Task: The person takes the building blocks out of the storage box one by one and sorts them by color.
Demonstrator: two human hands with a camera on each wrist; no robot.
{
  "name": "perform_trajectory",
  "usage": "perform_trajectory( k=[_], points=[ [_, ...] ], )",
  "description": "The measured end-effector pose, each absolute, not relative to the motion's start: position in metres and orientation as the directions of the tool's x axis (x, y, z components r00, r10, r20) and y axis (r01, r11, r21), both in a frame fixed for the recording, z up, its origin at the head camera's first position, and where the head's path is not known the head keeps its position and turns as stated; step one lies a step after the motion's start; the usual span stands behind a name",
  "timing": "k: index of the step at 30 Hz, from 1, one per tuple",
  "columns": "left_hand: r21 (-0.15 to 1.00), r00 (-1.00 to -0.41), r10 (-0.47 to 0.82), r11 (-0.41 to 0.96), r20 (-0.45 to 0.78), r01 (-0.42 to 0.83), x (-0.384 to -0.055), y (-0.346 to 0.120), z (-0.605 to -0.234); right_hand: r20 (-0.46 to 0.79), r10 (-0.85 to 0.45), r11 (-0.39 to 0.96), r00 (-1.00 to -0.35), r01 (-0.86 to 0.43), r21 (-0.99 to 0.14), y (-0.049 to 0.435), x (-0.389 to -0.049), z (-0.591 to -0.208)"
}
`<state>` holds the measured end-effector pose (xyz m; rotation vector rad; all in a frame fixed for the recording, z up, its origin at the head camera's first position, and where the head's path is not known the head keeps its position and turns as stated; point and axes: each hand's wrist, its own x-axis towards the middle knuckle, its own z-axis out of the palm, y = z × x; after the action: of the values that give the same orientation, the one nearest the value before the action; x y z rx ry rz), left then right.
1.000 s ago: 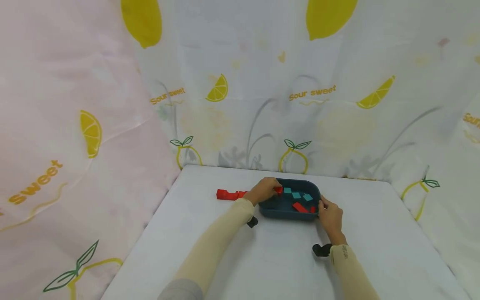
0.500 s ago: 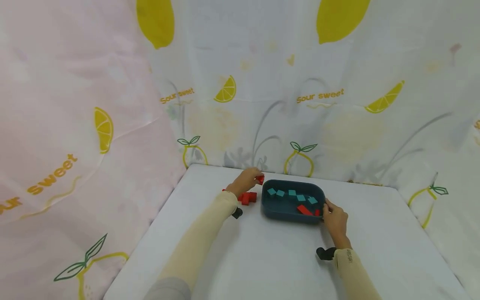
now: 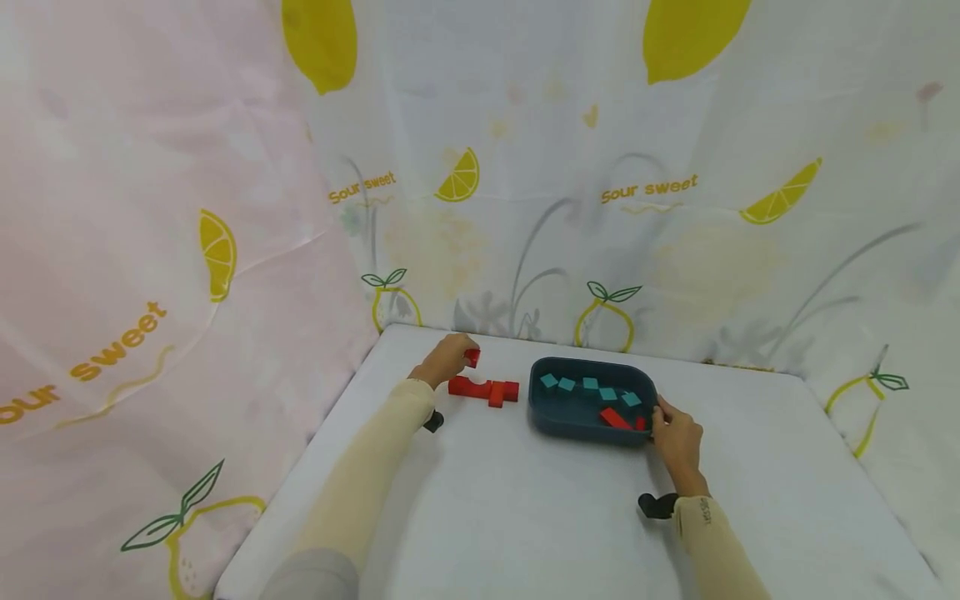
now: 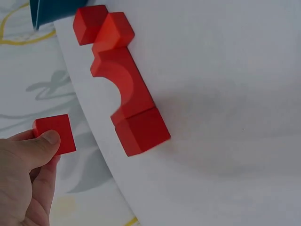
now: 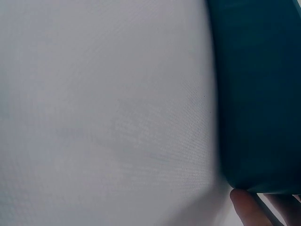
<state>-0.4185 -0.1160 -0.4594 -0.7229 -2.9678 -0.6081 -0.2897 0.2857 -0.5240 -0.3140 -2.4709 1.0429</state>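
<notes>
- Head view: even, soft light; faint shadows fall on the white tabletop point(image 3: 525, 533) beside the sleeves point(image 3: 367, 467).
- Left wrist view: dimmer, greyish; the red blocks point(image 4: 135, 87) look fairly sharp.
- Right wrist view: dim, bluish; edge of the tray point(image 5: 261, 94) blurred, darker shadow near its corner.

Before you a white table point(image 3: 525, 517), on it a dark blue tray point(image 3: 581, 432) with rounded corners, to your left of that and just apart a row of red blocks point(image 4: 146, 134), among them an arched block point(image 4: 134, 87), its curved notch towards the table's far edge.
</notes>
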Motion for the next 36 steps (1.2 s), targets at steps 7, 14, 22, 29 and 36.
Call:
perform_trajectory(
  k=[7, 14, 22, 29, 36],
  points=[
    [0.346, -0.908, 0.406, 0.842, 0.100, 0.415, -0.414, -0.148, -0.465, 0.318, 0.371, 0.694, -0.872, 0.032, -0.720, 0.286, -0.290, -0.523],
    [0.361, -0.922, 0.376, 0.850, 0.094, 0.384, -0.407, -0.168, -0.478, 0.337, 0.372, 0.700, -0.865, 0.023, -0.714, 0.288, -0.291, -0.523],
    [0.373, -0.933, 0.356, 0.858, 0.061, 0.352, -0.407, -0.175, -0.498, 0.293, 0.366, 0.695, -0.883, 0.050, -0.717, 0.286, -0.290, -0.526],
    [0.400, -0.939, 0.339, 0.854, 0.053, 0.331, -0.410, -0.175, -0.508, 0.301, 0.369, 0.693, -0.880, 0.044, -0.720, 0.287, -0.291, -0.527],
    [0.436, -0.944, 0.329, 0.847, 0.022, 0.305, -0.409, -0.172, -0.509, 0.315, 0.379, 0.686, -0.870, 0.036, -0.726, 0.285, -0.290, -0.525]
  ],
)
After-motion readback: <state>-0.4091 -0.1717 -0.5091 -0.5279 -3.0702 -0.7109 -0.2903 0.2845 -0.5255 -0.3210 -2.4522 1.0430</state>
